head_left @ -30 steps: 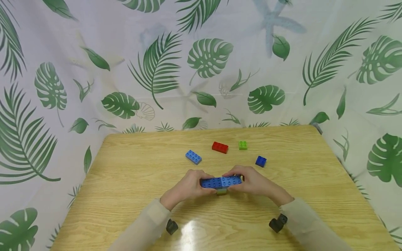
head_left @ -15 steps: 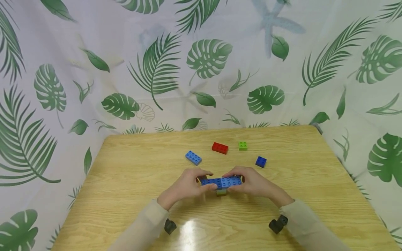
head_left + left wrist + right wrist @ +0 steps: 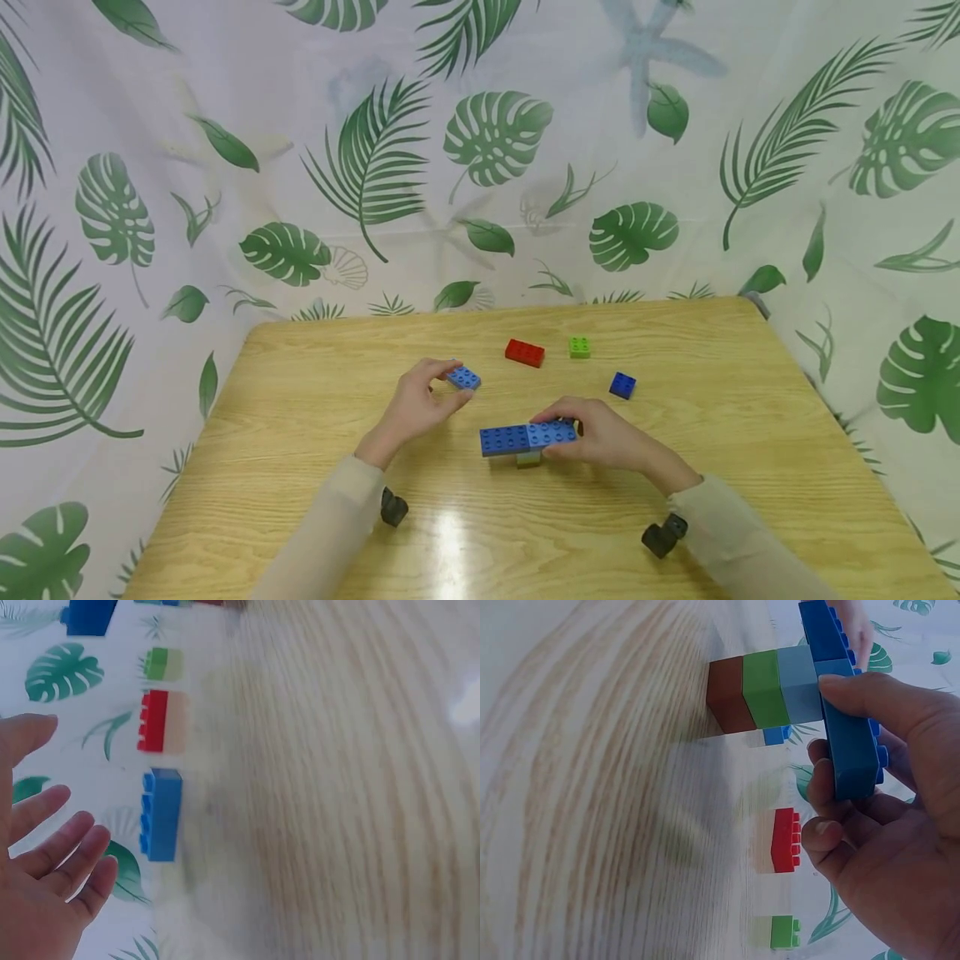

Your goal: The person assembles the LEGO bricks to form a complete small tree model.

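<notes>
My right hand (image 3: 603,433) grips a light blue brick (image 3: 849,761), thumb on one side and fingers on the other. End to end with it is a dark blue brick (image 3: 504,439), the two forming a bar. Beneath them, in the right wrist view, a column has a pale blue brick (image 3: 800,686), a green brick (image 3: 765,688) and a brown brick (image 3: 729,696) at its base. My left hand (image 3: 411,406) hovers by a loose light blue brick (image 3: 467,378), thumb and fingers spread around it. The left wrist view shows those fingers apart from the brick.
Beyond the hands, a red brick (image 3: 525,352), a small lime green brick (image 3: 580,347) and a small dark blue brick (image 3: 622,385) lie on the wooden table (image 3: 330,358). A leaf-patterned cloth (image 3: 540,275) hangs behind the table.
My left hand has let go of the dark blue brick and moved left and forward to the loose light blue brick. My right hand stays on the bar.
</notes>
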A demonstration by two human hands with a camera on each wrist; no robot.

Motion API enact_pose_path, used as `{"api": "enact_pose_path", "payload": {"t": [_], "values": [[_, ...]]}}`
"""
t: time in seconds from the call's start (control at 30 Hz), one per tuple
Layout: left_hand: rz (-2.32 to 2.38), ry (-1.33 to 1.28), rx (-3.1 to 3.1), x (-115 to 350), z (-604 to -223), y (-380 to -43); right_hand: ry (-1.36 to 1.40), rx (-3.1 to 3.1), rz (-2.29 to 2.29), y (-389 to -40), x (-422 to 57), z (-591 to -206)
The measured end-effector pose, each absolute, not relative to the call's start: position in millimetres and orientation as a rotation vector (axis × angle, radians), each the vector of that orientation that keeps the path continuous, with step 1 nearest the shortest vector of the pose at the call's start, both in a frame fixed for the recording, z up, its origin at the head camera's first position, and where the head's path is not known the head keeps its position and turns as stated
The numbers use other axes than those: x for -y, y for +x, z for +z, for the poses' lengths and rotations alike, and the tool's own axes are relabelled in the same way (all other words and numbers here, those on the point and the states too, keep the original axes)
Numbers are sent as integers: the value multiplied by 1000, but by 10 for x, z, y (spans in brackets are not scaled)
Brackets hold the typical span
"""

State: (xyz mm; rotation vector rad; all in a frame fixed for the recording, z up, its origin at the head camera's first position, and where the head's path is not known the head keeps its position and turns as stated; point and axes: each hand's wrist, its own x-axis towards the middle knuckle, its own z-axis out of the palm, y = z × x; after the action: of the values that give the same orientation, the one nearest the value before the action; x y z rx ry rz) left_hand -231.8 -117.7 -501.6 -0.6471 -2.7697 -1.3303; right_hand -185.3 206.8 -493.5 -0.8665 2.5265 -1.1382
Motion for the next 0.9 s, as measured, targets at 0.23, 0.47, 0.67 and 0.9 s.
{"api": "enact_pose_path", "payload": {"t": [0.23,0.47,0.67,0.9], "values": [[-1247,-535,2810,1226,-5149,-2489,-864,-2517,-1130,-1851,-2062,-4916],[-1268,-499,2844,1231,-5253,-2595,-848,-2520,-1117,-1850,-2065,-4895],[-1212,-473,2905,1210,-5378,-2656,-835,-2517,-1127,-1843,-2066,-4906],[-1107,-496,2907,1166,-5382,-2679,-836,-2510,-1143,-1830,-2058,-4881]]}}
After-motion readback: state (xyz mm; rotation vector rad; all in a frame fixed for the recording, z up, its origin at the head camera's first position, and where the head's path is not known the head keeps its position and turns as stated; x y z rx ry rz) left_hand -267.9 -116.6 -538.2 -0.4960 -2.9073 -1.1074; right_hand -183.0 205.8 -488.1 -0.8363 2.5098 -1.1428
